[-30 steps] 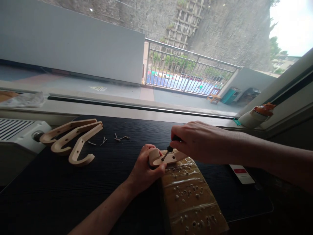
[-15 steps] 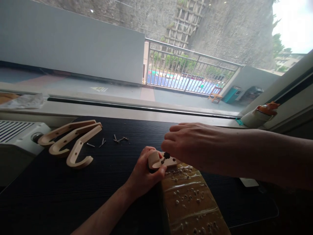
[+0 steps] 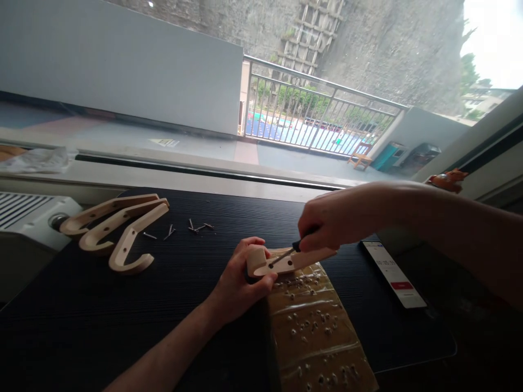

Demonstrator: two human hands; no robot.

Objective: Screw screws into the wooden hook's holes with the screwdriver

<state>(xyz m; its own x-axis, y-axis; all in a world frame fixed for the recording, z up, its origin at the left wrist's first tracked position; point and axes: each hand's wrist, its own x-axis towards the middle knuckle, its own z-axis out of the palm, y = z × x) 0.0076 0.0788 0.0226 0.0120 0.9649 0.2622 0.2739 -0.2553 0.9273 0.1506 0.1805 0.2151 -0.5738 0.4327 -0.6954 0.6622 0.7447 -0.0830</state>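
Note:
My left hand [image 3: 239, 280] is closed around the curled end of a pale wooden hook [image 3: 303, 260], thumb in front and fingers behind. The hook lies across the far end of a tape-wrapped block [image 3: 310, 310] dotted with holes. In my right hand [image 3: 333, 218] is a screwdriver [image 3: 287, 255], its dark handle mostly hidden by the fingers. Its shaft slants down to the left, and the tip meets a hole near the hook's curl. A second dark hole shows beside it, to the right.
Three more wooden hooks [image 3: 133, 237] lie at the left of the black table [image 3: 183, 305]. Several loose screws [image 3: 200, 227] are scattered beside them. A phone [image 3: 393, 275] with a lit screen lies at right. A radiator [image 3: 38, 218] adjoins the table's left edge; a window sill [image 3: 229, 187] runs behind.
My right hand has moved right, and the screwdriver now leans far over instead of standing steeply. The phone has come into fuller view. My left hand stays on the hook.

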